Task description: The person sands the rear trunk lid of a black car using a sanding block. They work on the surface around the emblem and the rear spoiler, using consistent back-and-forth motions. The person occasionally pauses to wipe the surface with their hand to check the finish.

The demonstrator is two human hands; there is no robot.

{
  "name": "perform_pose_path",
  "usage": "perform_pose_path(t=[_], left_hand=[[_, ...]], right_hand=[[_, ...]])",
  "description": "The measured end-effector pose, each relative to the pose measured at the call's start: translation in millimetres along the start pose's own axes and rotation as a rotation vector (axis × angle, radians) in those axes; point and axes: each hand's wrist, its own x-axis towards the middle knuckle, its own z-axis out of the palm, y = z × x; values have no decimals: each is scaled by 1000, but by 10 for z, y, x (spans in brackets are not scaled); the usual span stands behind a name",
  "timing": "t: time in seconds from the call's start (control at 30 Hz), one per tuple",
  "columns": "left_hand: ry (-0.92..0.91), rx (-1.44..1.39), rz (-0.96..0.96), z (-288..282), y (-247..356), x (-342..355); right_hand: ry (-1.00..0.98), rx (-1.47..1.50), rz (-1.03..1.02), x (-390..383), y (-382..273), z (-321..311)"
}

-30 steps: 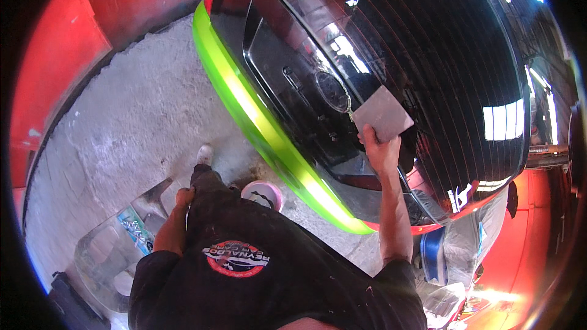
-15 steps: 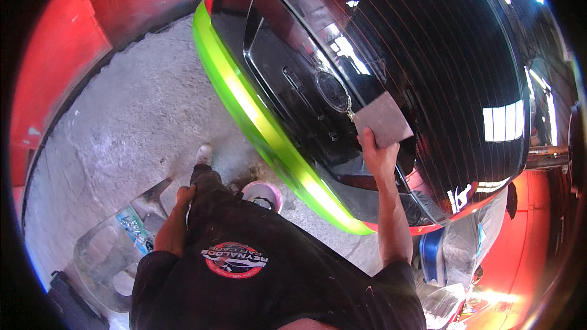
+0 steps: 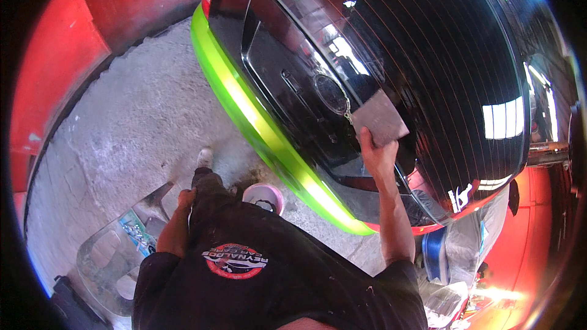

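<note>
A flat square sheet of grey-brown sandpaper [image 3: 380,119] is in my right hand [image 3: 379,154], with the thumb lying over its face. It is held over the rear of a black car, in front of the lower edge of the rear window [image 3: 452,73]. Left of the sheet, the tailgate [image 3: 287,64] carries a dark oval recess [image 3: 331,93] with pale residue along its rim. Down by my thigh, my left hand [image 3: 186,199] has its fingers curled closed against the dark trousers. Whatever it may hold is hidden.
A bright green bumper [image 3: 244,110] runs below the tailgate. By my leg stands a pinkish-white bucket [image 3: 264,195]. A grey chair [image 3: 101,253] with a blue-green packet [image 3: 136,232] on it is at lower left. Red panels [image 3: 52,85] line the left side, and covered items [image 3: 458,250] sit at right.
My right hand and the sandpaper have shifted very slightly left and up. The left hand stays by the thigh, and the view has moved a little.
</note>
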Motion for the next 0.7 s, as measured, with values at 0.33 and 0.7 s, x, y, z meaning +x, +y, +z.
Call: perform_pose_path(t=[0.33,0.7], left_hand=[[-56,172,20,99,-346,347],[-50,65,-64,-20,-56,38]], right_hand=[[-31,86,115,24,-29,2],[-46,36,162,40,-80,-76]])
